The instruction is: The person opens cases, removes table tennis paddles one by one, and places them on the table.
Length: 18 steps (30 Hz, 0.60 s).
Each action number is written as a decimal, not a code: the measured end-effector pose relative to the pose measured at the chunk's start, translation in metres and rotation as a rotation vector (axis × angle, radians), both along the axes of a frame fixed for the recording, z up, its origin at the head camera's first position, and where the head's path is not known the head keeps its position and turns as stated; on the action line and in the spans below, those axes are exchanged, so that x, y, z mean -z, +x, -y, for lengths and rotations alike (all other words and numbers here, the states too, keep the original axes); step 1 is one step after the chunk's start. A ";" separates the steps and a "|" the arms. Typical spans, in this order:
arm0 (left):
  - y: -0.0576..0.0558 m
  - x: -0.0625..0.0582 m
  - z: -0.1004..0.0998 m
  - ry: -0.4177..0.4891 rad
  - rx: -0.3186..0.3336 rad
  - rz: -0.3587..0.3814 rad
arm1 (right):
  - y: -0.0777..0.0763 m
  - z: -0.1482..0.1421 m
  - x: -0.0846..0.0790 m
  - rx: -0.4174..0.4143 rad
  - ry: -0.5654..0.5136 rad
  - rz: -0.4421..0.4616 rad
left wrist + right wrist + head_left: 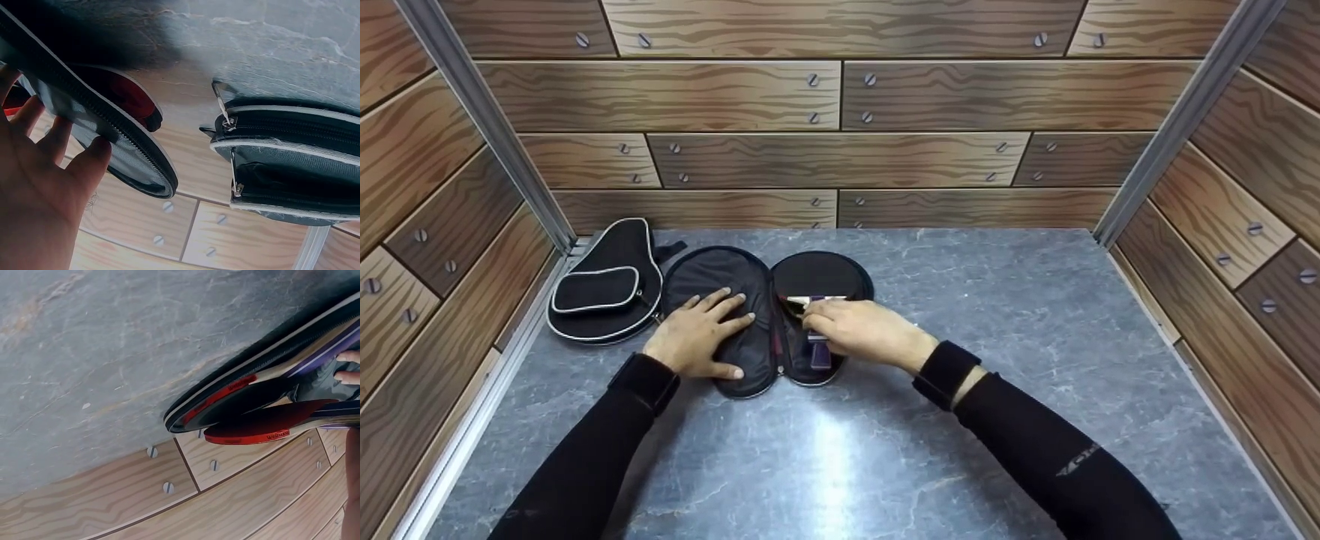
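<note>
A black paddle case lies unzipped and spread open on the grey table; its left half [718, 289] is flat under my left hand [699, 333], whose fingers are spread and press on the lining [121, 160]. In the right half [829, 277] lie table tennis paddles with red rubber [256, 430] and purple-sided handles [819, 352]. My right hand [859, 330] is curled over the handles and grips the upper paddle, which is lifted a little above the lower one [222, 395].
A second black case [604, 285], zipped shut with a white trim and a front pocket [292, 169], lies at the back left corner. Wood-patterned walls [840, 120] enclose the grey marble-look table [997, 322] on three sides.
</note>
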<state>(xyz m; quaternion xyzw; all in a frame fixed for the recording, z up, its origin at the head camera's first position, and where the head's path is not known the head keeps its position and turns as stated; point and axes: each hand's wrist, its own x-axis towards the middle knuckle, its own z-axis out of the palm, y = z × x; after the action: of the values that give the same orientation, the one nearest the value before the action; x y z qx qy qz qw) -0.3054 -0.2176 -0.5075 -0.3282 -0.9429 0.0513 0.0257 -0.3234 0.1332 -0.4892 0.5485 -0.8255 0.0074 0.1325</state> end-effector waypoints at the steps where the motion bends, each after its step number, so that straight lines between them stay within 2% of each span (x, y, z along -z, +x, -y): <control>1: 0.000 0.000 0.000 0.000 0.000 0.000 | 0.000 -0.001 -0.001 0.003 -0.009 0.010; 5: 0.000 -0.001 -0.001 -0.005 -0.001 0.004 | -0.001 -0.005 -0.006 0.016 -0.048 0.022; 11: 0.000 0.000 -0.001 -0.007 -0.004 0.004 | -0.001 -0.010 -0.013 0.021 -0.118 -0.068; 18: -0.001 0.002 0.001 0.003 0.007 -0.015 | -0.001 -0.020 -0.019 0.046 -0.193 -0.085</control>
<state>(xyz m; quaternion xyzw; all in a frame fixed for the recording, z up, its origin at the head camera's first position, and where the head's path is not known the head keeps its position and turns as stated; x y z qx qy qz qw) -0.3069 -0.2186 -0.5099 -0.3313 -0.9415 0.0523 0.0333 -0.3246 0.1527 -0.4704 0.5139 -0.8270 0.0607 0.2199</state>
